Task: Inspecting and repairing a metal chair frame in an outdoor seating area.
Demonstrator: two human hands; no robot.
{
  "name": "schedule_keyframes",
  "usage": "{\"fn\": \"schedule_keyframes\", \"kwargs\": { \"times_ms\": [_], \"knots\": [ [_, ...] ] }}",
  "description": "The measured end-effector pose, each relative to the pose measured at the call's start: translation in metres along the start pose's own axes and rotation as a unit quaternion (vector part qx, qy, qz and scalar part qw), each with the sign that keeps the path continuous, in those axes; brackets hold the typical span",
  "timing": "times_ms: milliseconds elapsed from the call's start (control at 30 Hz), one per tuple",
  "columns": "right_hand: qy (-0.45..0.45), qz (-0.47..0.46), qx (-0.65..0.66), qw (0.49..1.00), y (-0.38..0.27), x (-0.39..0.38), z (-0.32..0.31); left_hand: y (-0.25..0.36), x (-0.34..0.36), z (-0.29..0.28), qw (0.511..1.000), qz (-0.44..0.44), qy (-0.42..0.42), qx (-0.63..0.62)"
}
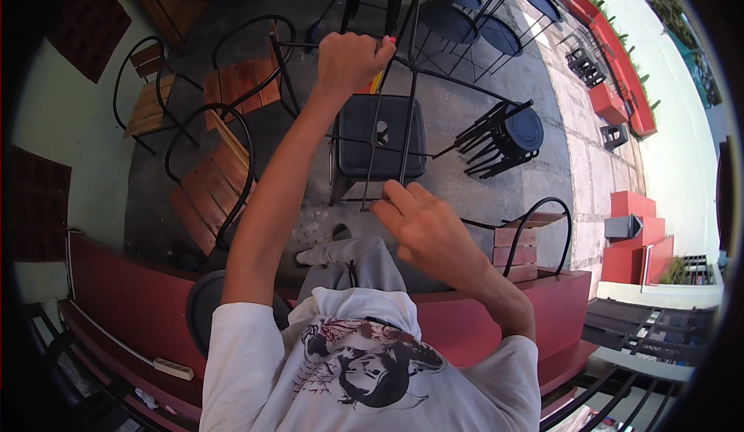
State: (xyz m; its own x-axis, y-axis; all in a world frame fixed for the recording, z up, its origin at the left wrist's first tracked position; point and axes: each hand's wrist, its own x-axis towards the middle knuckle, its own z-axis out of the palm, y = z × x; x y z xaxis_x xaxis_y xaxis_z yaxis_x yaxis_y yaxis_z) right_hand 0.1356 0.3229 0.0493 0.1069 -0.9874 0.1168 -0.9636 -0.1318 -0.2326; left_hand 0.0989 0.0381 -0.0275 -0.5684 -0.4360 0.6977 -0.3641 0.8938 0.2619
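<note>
In front of me stands a thin black metal frame with several long bars, like the base of a folding table. My left hand is closed in a fist at its far upper bar. A small red tip shows by the thumb, and something red and yellow shows just below the hand; I cannot make out what either is. My right hand is closed at the near lower end of the frame, its fingers curled round a bar. Behind the frame is a black stool with a square seat.
Wooden-slat chairs with black hoops stand at left, another slat chair at right. Stacked black stools lie right of the frame. Round black tables stand at the back. A red bench is behind me.
</note>
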Motion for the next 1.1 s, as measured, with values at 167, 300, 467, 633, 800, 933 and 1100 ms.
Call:
{"fn": "schedule_keyframes", "kwargs": {
  "times_ms": [167, 300, 467, 633, 800, 933, 1100],
  "knots": [
    [0.052, 0.052, 0.109, 0.991, 0.004, -0.001, 0.013, 0.005, -0.001, -0.008, 0.998, -0.026, -0.059, 0.016],
    [0.056, 0.053, 0.141, 0.987, 0.005, 0.001, 0.016, 0.005, -0.002, -0.012, 0.997, -0.018, -0.07, 0.011],
    [0.031, -0.039, -0.006, 0.999, 0.005, 0.001, 0.001, 0.004, -0.004, -0.011, 0.999, -0.007, -0.036, 0.017],
    [0.004, -0.078, 0.005, 0.997, 0.015, 0.002, -0.013, 0.007, -0.002, -0.011, 0.998, -0.012, -0.057, 0.02],
    [0.229, -0.072, 0.195, 0.951, 0.025, -0.005, -0.06, 0.006, -0.003, -0.012, 0.998, -0.013, -0.057, 0.018],
    [0.366, 0.042, 0.31, 0.876, 0.068, 0.018, -0.032, -0.001, -0.006, -0.009, 0.999, -0.011, -0.034, 0.016],
    [0.341, 0.212, 0.686, 0.607, 0.138, 0.026, 0.095, 0.012, -0.001, -0.011, 0.999, -0.006, -0.032, 0.002]
  ]
}}
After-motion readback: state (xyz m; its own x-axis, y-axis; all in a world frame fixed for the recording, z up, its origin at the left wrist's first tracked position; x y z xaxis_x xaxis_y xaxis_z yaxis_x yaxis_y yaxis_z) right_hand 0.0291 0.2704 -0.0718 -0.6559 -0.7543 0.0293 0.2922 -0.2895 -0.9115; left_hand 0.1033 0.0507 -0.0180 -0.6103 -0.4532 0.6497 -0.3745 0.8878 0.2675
